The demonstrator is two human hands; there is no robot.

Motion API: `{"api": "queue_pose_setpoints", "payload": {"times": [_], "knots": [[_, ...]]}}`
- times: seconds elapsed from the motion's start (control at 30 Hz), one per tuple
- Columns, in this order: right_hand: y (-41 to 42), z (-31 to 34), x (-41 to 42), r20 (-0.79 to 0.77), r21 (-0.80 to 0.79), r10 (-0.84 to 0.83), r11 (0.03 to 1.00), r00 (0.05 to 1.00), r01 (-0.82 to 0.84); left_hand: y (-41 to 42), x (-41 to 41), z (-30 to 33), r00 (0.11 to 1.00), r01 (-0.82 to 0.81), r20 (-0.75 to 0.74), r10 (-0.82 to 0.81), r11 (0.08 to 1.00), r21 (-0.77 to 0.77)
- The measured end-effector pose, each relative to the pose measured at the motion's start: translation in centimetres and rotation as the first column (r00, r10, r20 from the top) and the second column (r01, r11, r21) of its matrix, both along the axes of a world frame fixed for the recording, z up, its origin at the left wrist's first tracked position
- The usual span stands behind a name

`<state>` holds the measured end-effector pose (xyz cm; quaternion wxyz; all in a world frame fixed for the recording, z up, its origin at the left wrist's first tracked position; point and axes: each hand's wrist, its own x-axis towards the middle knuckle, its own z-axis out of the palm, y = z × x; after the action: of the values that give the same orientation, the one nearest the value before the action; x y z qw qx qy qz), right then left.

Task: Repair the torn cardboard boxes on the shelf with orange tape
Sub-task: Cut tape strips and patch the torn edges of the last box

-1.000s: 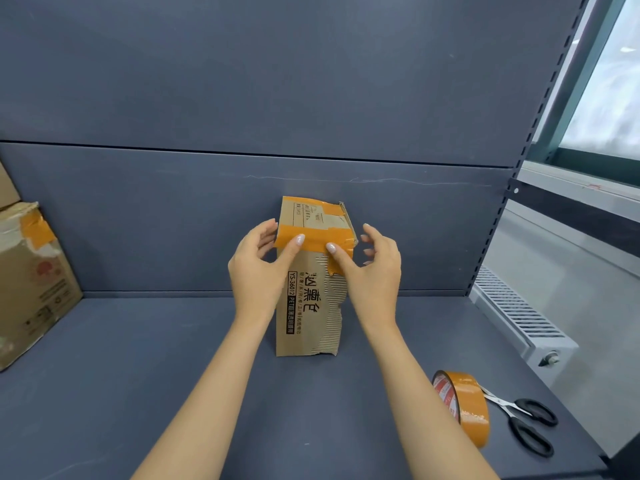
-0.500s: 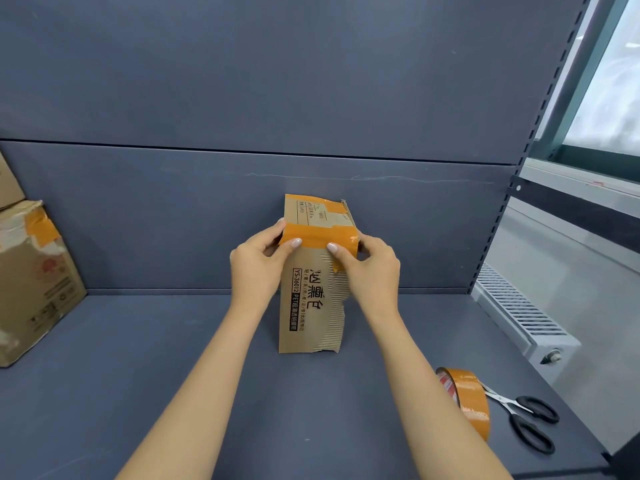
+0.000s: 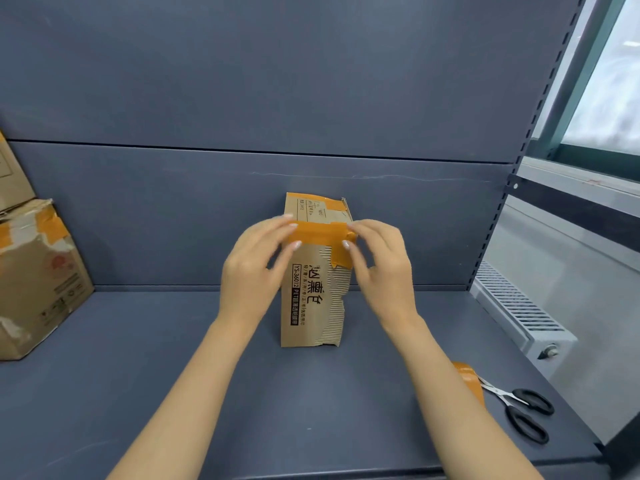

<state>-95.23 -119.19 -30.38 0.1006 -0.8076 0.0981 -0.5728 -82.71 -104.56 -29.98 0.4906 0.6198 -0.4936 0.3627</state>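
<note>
Grey shelf, both hands pressing orange tape strip on torn box

**Orange on brown against slate blue**

The small box is kraft brown with black print and bare ribbed corrugation; orange tape strips cross it. Shelf slate blue. Tape roll orange. Scissors black-handled, silver-bladed.

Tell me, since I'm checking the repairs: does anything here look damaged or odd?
Yes. The small box both hands work on has its facing torn away on the right, exposing corrugation below the orange tape strip. The larger box at left is dented and scuffed, with tape patches.
</note>
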Motion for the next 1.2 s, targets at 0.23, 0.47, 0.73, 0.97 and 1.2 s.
{"api": "queue_pose_setpoints", "payload": {"times": [0.23, 0.47, 0.73, 0.97, 1.2], "knots": [[-0.7, 0.9, 2.0, -0.084, -0.318, -0.019, 0.948, 0.996, -0.009, -2.3, 0.6, 1.1, 0.966, -0.056, 0.26, 0.008, 0.982, 0.178], [-1.5, 2.0, 2.7, -0.177, -0.343, -0.071, 0.939, 0.982, 0.006, -2.5, 1.5, 2.0, 0.961, -0.1, 0.277, 0.029, 0.965, 0.244], [-1.5, 2.9, 2.9, -0.244, -0.297, -0.053, 0.955, 0.968, -0.022, -3.1, 1.4, 2.0, 0.995, -0.047, 0.099, 0.022, 0.965, 0.257], [-1.7, 3.8, 1.9, -0.365, -0.182, -0.014, 0.982, 0.931, -0.057, -3.2, 1.8, 4.3, 0.999, -0.047, -0.001, 0.053, 0.892, 0.449], [-2.0, 3.8, 0.9, -0.392, -0.173, -0.044, 0.985, 0.919, -0.027, -1.5, 2.3, 3.9, 0.999, -0.016, -0.04, 0.037, 0.897, 0.442]]}}
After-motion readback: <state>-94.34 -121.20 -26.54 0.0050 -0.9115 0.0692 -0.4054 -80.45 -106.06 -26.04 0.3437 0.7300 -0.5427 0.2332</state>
